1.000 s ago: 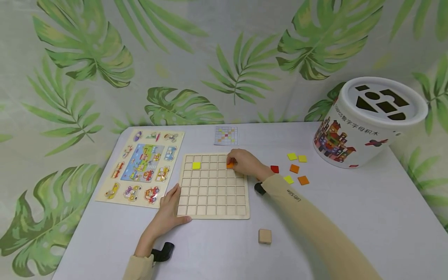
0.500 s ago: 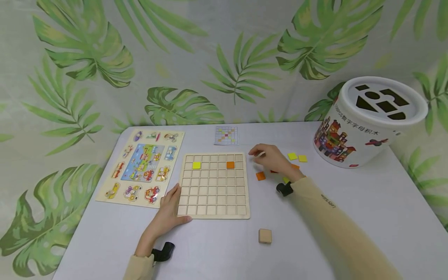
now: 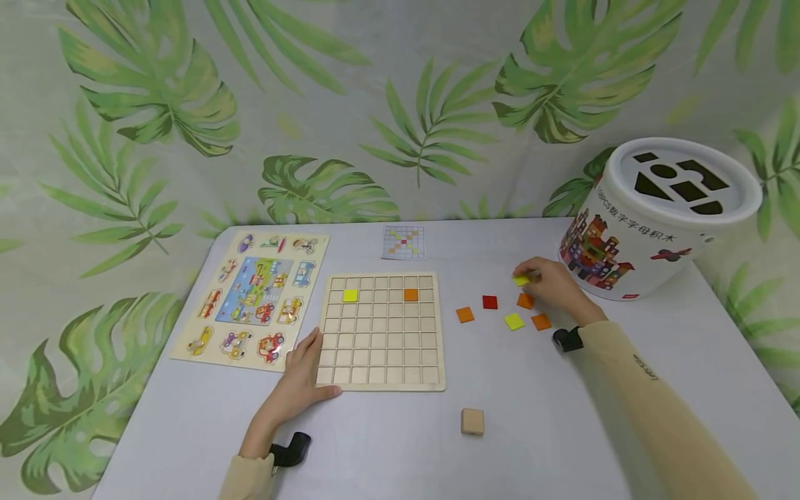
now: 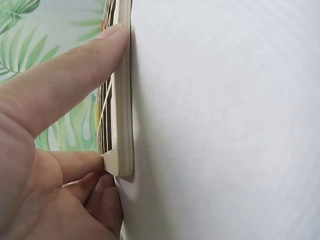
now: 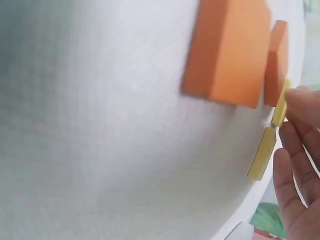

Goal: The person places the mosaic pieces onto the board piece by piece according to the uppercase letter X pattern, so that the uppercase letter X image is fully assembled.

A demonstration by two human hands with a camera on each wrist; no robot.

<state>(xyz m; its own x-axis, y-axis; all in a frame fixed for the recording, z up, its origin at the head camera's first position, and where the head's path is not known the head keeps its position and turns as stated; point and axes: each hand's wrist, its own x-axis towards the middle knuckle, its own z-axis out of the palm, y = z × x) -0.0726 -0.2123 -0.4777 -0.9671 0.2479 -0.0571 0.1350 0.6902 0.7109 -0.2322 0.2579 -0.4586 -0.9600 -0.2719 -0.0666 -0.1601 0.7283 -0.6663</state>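
Bright, even overhead light, soft faint shadows on the white table (image 3: 562, 417), head view sharp, right wrist view blurred on the near orange tile (image 5: 227, 52), left wrist view softly defocused.

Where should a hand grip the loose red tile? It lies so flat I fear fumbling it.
Pinch the red tile by two opposite side edges, coming from straight above. It lies flat on the table, so only its thin edges offer purchase, and its neighbours probably leave room for fingertips.

Pale wooden grid board (image 3: 381, 333), matt grey table (image 3: 562, 417), glossy tiles (image 3: 514, 321)
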